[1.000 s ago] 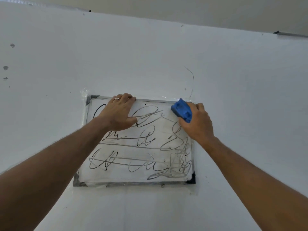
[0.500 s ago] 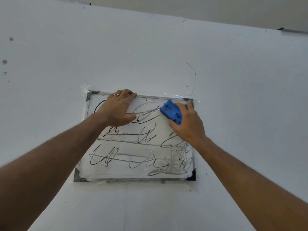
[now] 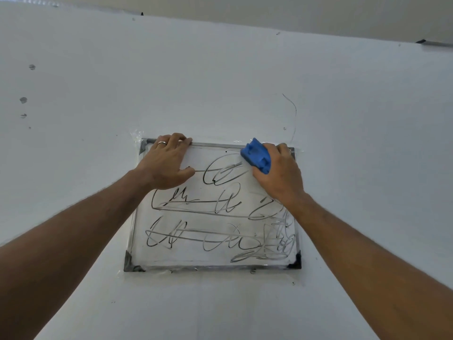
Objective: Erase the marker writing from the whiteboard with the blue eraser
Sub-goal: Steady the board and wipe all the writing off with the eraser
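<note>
Right hand (image 3: 279, 177) grips the blue moulded-plastic eraser (image 3: 256, 155), pressed to the top right of the small metal-framed whiteboard (image 3: 220, 267) taped to a white wall (image 3: 220, 77); black looping marker writing (image 3: 215, 217) lies left of and below it, three rows running side to side, so I judge the strokes go leftward and down. Left hand (image 3: 166, 163) lies flat, fingers straight, over the top left corner, covering some script and standing in a leftward sweep's path.
</note>
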The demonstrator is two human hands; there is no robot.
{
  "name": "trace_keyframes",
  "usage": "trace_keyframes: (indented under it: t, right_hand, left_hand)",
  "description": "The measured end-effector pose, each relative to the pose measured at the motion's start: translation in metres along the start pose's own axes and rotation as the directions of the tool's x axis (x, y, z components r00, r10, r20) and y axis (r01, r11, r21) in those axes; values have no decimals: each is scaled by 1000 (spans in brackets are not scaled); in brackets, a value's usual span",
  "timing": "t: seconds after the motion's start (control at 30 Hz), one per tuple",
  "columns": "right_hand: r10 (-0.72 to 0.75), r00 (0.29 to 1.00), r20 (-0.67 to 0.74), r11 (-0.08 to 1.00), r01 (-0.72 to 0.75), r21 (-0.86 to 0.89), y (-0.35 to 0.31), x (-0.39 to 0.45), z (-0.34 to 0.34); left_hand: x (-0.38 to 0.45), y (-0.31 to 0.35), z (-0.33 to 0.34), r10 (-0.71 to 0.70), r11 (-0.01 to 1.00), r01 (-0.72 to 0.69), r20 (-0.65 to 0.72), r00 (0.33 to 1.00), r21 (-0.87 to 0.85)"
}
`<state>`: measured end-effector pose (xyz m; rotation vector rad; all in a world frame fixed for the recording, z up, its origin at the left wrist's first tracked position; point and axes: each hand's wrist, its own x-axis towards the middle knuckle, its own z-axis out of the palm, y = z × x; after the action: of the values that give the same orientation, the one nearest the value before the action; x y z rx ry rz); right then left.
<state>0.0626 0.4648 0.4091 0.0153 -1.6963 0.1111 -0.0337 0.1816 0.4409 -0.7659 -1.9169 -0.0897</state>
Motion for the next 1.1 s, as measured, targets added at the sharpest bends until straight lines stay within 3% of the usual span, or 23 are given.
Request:
trace_keyframes:
  t: [0.13,0.27,0.43,0.6,0.73,0.93,1.1]
  right_hand:
    - [-96,992,85,995,99,-25,3,-13,3]
    - [-20,1000,19,998,21,-52,5,5,-4]
    - [-188,975,120,978,197,-69,-6,-8,6]
    - [-101,994,28,993,103,-63,-10,8,4]
    - [-197,974,109,978,204,-53,-18,-9,13]
    - [-108,993,35,993,110,-48,-22,6,8]
    - [-203,968,148,976,212,-49,-17,-11,13]
  left_hand:
    - [-1,-3,0,13,1000,-13,-9,1000,-3]
    - [-2,-6,0,26,1000,-26,-7,1000,3]
    - [-2,-7,1,29,1000,-29,-13,999,5]
    - [-2,-8,2,30,1000,-30,-5,1000,2]
    - [-4,-7,2,25,1000,-25,-14,1000,-6]
    - [-4,-7,1,26,999,-26,2,1000,-20]
    - [-6,-10,0,31,999,-31,8,999,-35]
